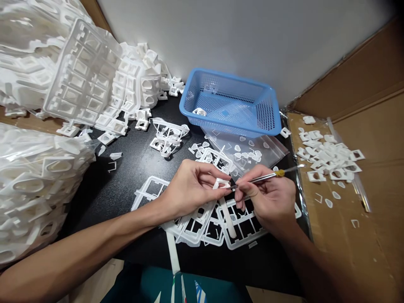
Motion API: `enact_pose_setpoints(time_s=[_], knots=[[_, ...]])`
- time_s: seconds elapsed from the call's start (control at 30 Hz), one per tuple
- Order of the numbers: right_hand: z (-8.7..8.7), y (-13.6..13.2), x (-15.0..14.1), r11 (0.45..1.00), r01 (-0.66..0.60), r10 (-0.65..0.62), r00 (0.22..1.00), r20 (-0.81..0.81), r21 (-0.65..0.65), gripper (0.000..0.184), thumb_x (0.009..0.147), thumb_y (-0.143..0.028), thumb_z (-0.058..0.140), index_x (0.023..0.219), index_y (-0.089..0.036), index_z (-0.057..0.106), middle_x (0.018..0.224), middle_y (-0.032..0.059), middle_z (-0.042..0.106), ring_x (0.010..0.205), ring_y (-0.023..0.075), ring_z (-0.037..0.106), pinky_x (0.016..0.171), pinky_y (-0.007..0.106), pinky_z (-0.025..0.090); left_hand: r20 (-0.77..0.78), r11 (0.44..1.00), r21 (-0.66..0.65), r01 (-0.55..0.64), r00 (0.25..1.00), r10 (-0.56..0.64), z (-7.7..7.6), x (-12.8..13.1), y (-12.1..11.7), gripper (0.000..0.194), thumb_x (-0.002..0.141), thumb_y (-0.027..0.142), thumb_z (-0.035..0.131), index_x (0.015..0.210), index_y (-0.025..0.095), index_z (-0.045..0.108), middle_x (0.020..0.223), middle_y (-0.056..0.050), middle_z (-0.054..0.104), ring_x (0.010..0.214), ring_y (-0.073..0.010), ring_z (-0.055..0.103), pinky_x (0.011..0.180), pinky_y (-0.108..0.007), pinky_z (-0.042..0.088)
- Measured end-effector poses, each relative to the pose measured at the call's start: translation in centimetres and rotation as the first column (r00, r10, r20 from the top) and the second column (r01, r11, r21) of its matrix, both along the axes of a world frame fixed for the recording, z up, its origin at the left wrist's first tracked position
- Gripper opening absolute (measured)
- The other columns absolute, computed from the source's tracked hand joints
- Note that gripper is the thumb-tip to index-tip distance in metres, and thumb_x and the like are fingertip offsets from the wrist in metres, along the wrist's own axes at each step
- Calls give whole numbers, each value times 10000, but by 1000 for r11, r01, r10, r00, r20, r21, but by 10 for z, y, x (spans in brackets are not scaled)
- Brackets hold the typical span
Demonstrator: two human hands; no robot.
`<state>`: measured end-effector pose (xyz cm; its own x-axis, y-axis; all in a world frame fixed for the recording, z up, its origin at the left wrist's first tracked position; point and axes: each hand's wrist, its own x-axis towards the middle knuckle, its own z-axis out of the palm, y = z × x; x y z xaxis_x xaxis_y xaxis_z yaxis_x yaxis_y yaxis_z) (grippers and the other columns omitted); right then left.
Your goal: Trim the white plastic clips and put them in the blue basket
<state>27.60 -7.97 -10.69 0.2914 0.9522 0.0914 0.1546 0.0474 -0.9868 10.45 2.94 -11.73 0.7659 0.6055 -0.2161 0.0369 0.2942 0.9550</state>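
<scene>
My left hand (189, 189) pinches a small white plastic part (221, 183) between thumb and fingers, above the middle of the black table (126, 166). In my right hand (273, 200) is a slim metal hand tool (267, 177) with a yellow band near its back end. It is gripped like a pen, its dark tip at the edge of the part. I cannot tell whether the tip touches or cuts it. Below both hands lie several white plastic sprue frames (243, 242), overlapping, with small offcuts (208, 155) just beyond.
At the back stands a blue mesh basket (230, 126) with a white piece inside. A clear plastic bag (271, 147) lies before it. Bags of white parts (34, 176) and a panel of joined parts (78, 71) crowd the left. Loose parts (331, 151) are heaped on cardboard (375, 189) at right.
</scene>
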Motion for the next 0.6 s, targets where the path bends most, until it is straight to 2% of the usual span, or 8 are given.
enact_pose_setpoints(time_s=[0.1,0.23,0.4,0.6], knots=[[3,2,1,1000,-18,19,995,-96,7,113,987,-266,711,899,-197,691,603,-32,677,431,124,646,379,225,524,21,1000,-14,0,1000,0,0,0,3,335,752,243,915,1025,85,802,754,-85,788,599,-122,702,542,-192,535],[5,5,0,996,56,-54,998,-35,67,99,974,-249,728,895,-198,698,630,-15,701,482,131,673,419,233,564,27,1000,-9,21,999,-21,0,-1,5,344,729,222,934,1018,92,803,629,-16,704,507,-64,578,484,-165,436],[0,5,-1,996,61,-62,998,16,69,104,960,-273,745,895,-199,712,647,-1,718,519,145,697,453,250,598,33,1000,-14,25,999,-25,0,-2,4,325,772,252,907,1035,95,799,711,-51,745,560,-85,629,520,-183,478],[-2,4,-1,997,40,-41,999,15,68,57,961,-225,731,911,-198,723,654,-4,717,526,144,698,466,255,602,9,999,5,33,999,-33,-3,-3,3,356,778,297,909,1049,95,799,714,-66,756,572,-117,671,530,-209,513]])
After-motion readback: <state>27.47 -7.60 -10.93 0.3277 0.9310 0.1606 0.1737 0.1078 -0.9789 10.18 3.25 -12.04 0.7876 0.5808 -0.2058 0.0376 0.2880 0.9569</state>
